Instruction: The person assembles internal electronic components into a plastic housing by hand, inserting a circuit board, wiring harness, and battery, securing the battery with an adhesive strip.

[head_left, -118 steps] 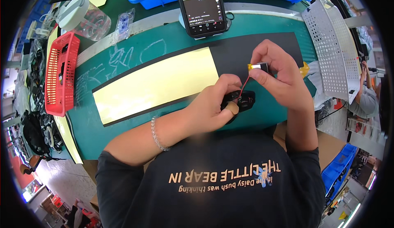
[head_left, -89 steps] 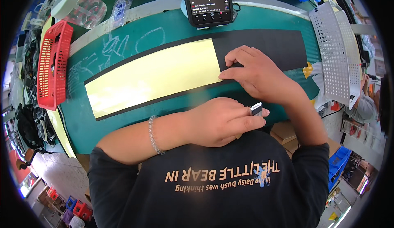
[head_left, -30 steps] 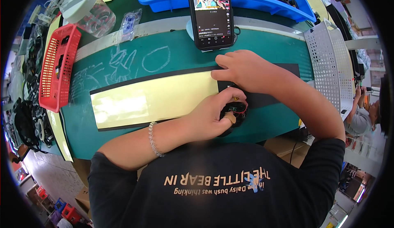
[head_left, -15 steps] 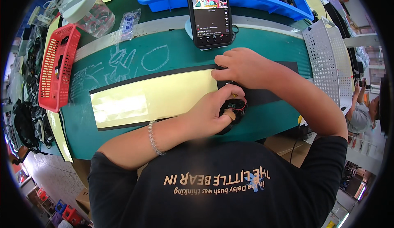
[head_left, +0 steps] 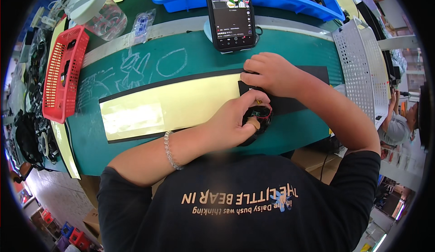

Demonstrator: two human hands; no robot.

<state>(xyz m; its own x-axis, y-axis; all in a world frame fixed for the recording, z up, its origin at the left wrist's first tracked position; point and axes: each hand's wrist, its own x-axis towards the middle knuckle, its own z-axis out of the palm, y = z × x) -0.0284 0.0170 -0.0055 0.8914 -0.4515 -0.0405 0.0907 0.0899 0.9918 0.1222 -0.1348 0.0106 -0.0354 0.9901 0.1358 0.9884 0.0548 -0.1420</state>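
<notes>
My left hand [head_left: 239, 116] reaches across from the left, its fingers wrapped round a black round housing [head_left: 267, 120]. Inside the housing a small green circuit board and thin red wires show. Tape or a bandage covers the thumb tip. Just above, my right hand [head_left: 267, 76] is closed with curled fingers; a black piece shows under it, beside the housing. Whether it grips that piece I cannot make out. Both hands are over a black board [head_left: 312, 77] that carries a long pale-yellow sheet [head_left: 195, 100].
A phone [head_left: 230, 16] stands upright beyond the hands, before a blue bin [head_left: 276, 7] of black parts. On the left are a red basket [head_left: 56, 93] and a clear jug [head_left: 106, 21]. A perforated grey basket [head_left: 358, 66] is at right; another person [head_left: 403, 116] sits beyond.
My right hand has shifted slightly right, baring more of the black piece beneath it. The left hand keeps hold of the housing nearly in place. The phone's picture has changed.
</notes>
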